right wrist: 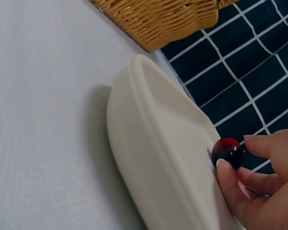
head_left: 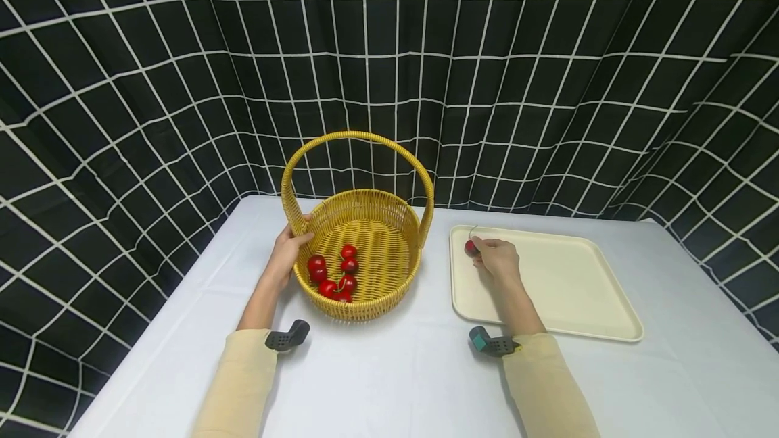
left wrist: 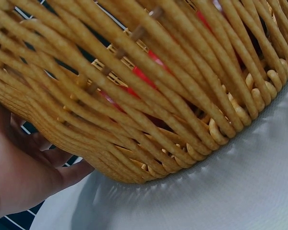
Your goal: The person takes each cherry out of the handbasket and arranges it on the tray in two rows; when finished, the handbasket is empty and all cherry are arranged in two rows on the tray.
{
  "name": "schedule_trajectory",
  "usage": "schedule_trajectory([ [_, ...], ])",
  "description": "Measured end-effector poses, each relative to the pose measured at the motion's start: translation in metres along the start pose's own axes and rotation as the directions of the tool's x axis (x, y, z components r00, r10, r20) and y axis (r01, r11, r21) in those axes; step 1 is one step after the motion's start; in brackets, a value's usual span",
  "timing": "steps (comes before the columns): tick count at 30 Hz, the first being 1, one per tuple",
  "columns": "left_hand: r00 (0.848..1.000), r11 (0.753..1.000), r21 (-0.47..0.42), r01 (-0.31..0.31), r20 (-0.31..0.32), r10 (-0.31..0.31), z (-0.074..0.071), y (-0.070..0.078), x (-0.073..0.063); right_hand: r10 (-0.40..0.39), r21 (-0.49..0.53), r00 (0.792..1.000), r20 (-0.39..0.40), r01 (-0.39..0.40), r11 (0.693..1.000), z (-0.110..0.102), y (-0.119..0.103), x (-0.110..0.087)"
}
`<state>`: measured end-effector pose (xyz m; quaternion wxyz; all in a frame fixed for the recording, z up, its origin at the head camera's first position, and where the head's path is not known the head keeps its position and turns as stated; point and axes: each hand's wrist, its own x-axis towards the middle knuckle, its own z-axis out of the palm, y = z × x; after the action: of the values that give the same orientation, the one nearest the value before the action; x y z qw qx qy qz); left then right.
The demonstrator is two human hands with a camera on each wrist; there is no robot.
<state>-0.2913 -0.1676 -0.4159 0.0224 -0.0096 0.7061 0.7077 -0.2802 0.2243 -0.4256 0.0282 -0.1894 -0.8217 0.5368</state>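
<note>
With fingers and thumb at the rim by the handle's base, my left hand [head_left: 285, 252] grips the left side of a yellow wicker basket [head_left: 365, 306]. Several red cherries [head_left: 327, 288] lie inside, gathered toward its left and front; in the left wrist view they show as red patches through the weave. Over the left end of a cream tray [head_left: 584, 276], my right hand [head_left: 499, 259] pinches one dark red cherry [right wrist: 227, 153] between thumb and fingertips. That cherry's thin stem [head_left: 473, 230] points up and away in the head view.
A white cloth covers the table [head_left: 402, 377]. The basket's tall arched handle [head_left: 359, 135] rises well above its rim. Behind and at both sides hangs a black curtain with a white grid [head_left: 377, 39]. Each wrist wears a dark camera mount [head_left: 289, 336].
</note>
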Motion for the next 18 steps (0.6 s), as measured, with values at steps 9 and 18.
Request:
schedule_trajectory([
  [9,0.999,1.0,-0.007,0.028,-0.022,-0.028,0.0011,0.0026,0.0003,0.033,0.086,0.999,0.011,-0.033,0.996,-0.0028,-0.001,0.0011],
  [18,0.999,0.999,-0.015,0.029,-0.025,-0.029,0.0022,0.0029,-0.0001,0.056,0.082,0.998,0.003,-0.056,0.995,-0.0045,0.0009,0.0031],
])
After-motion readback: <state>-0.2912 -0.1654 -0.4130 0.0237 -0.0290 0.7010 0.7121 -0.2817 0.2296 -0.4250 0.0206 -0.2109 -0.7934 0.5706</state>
